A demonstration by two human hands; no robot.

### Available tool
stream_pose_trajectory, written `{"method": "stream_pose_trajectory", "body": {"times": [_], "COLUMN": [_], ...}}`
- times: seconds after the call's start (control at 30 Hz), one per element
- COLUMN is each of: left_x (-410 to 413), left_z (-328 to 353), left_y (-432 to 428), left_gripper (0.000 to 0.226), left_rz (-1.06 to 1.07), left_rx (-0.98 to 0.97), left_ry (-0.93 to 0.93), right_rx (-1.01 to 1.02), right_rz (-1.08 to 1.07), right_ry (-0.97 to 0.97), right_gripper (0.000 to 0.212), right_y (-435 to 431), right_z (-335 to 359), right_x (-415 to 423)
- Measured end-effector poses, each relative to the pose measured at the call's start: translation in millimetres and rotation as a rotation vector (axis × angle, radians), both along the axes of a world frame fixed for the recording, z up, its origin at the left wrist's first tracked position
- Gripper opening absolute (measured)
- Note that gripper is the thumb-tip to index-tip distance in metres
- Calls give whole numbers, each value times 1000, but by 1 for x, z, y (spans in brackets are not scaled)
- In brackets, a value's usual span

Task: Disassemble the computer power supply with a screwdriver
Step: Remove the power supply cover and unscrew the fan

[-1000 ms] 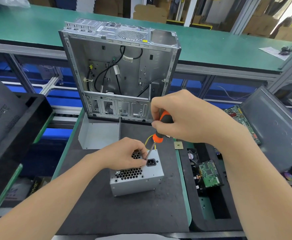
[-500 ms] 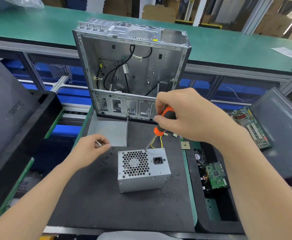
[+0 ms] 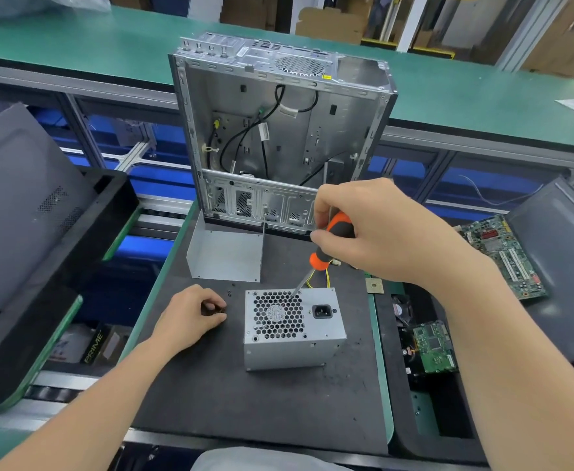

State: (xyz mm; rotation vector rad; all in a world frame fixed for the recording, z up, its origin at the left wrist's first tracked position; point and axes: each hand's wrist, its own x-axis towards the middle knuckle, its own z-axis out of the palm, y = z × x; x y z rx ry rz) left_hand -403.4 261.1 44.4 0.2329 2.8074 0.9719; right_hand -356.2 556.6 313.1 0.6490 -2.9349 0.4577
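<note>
L hand [image 3: 190,314] has come off the PSU [image 3: 292,334], where it was steadying the fan grille a sec ago. It's now down on the mat [image 3: 245,419] just left of the box, fingers curled, thumb against fingertips. Can't tell if a screw's in the pinch, too small and dark. A few loose screws [image 3: 229,294] lie just beside it.

R hand [image 3: 381,232] is wrapped round the screwdriver [image 3: 316,260], tip at the rear top edge of the grille.

Reading: one screw out and being parked, driver lining up on the next. PSU unsteadied, so it may skate when I bear down.

PSU sits mid-mat, in front of the gutted case [image 3: 279,130], well clear of it.

Materials:
- PSU: dull grey sheet steel, boxy, honeycomb grille, black socket, yellow wires [image 3: 328,278] out the back.
- Driver: orange/black grip, looks rubbery; thin bright shaft.
- Mat: black, matte, scuffed.
</note>
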Motion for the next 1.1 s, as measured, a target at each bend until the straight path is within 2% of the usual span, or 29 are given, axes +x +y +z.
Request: {"method": "stream_pose_trajectory", "body": {"times": [0.17,0.27,0.33,0.43,0.5,0.6,0.73,0.87,1.1], "left_x": [-13,-24,-24,-22,-24,-27,-31,-30,-28], "left_z": [45,89,109,117,116,118,115,116,118], "left_y": [29,70,103,144,162,172,171,170,171], "left_gripper": [18,14,13,27,10,30,17,18,24], "left_rz": [94,-96,-326,-559,-623,-655,-665,-634,-619], "left_rx": [230,343,312,104,47,69,78,160,165], "left_ry": [157,110,-38,-175,-244,-422,-515,-569,-577], "right_rx": [0,10,18,38,40,18,5,-10,-2], "right_rz": [-19,-43,-61,-86,-98,-115,-132,-148,-140], "right_ry": [1,7,10,16,22,16,3,0,9], "right_gripper": [10,11,13,11,10,13,17,16,17], "right_y": [7,11,14,19,23,28,31,32,31], "right_z": [2,4,6,8,9,8,5,3,1], "right_x": [3,8,11,16,20,26,31,35,35]}}
